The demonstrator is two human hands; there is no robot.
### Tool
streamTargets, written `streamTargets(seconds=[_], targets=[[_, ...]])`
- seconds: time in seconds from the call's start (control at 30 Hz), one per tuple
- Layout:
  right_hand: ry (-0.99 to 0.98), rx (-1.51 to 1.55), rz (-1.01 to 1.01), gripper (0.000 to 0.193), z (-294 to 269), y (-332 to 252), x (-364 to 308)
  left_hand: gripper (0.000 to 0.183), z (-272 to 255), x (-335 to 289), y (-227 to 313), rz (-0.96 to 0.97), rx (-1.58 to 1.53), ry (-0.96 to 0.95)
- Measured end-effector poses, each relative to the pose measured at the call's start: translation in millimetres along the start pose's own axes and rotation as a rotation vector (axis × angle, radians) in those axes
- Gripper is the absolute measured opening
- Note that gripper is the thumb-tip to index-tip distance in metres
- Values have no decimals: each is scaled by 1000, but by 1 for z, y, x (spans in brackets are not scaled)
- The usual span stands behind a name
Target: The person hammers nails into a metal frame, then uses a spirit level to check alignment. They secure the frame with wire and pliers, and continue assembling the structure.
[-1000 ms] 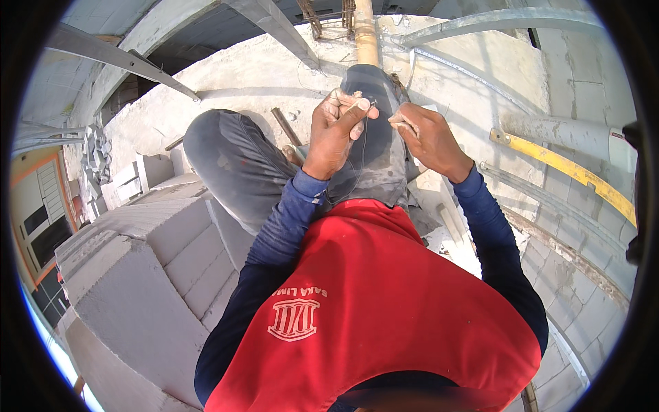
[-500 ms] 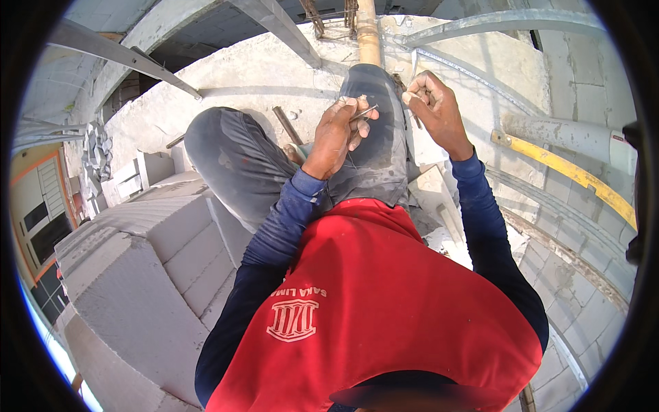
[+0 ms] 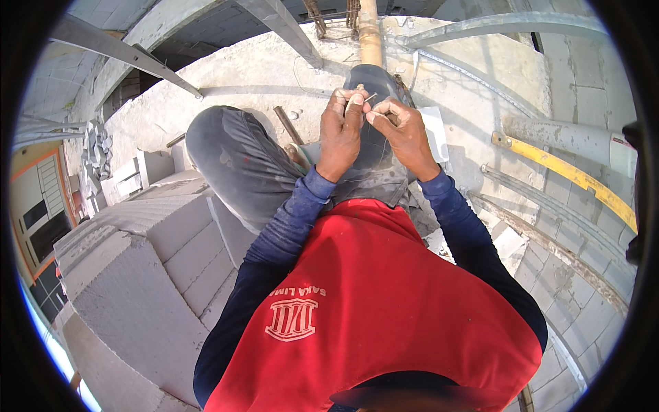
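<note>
My left hand (image 3: 341, 130) is closed in a pinch over my right knee, holding a thin metal nail (image 3: 372, 97) whose end pokes out toward the right. Close beside it, my right hand (image 3: 406, 132) pinches thumb and fingers together at a fine string (image 3: 297, 71). This thread loops out to the left of the hands, and faint strands hang down over the grey trousers (image 3: 237, 161). Where the string meets the nail, fingers hide part of it. A small pale lump (image 3: 360, 87) shows at the left fingertips.
Stacked grey blocks (image 3: 147, 295) stand at my left. A yellow spirit level (image 3: 570, 169) and metal channels (image 3: 549, 206) lie to the right. Beyond my knee are a bamboo pole (image 3: 369, 38) and a slanting metal post (image 3: 285, 31). A short rusty bar (image 3: 287, 124) lies near my foot.
My right hand has moved left and down to meet my left hand, which rose slightly and turned upright. A loop of string now shows at the left. A white sheet-like piece has come into view.
</note>
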State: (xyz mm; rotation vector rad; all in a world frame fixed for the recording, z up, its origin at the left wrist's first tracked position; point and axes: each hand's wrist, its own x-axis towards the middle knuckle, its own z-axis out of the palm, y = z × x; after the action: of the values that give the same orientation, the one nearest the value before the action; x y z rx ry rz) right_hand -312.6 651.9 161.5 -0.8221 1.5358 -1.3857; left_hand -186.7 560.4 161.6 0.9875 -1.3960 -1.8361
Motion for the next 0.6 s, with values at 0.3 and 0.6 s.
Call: streamTargets(seconds=[0.3, 0.6], targets=[[-50, -300, -129, 16, -34, -11, 25, 28, -18, 1, 17, -185, 67, -152], [-159, -613, -517, 16, -41, -44, 18, 23, -19, 5, 23, 200, 659, -121]])
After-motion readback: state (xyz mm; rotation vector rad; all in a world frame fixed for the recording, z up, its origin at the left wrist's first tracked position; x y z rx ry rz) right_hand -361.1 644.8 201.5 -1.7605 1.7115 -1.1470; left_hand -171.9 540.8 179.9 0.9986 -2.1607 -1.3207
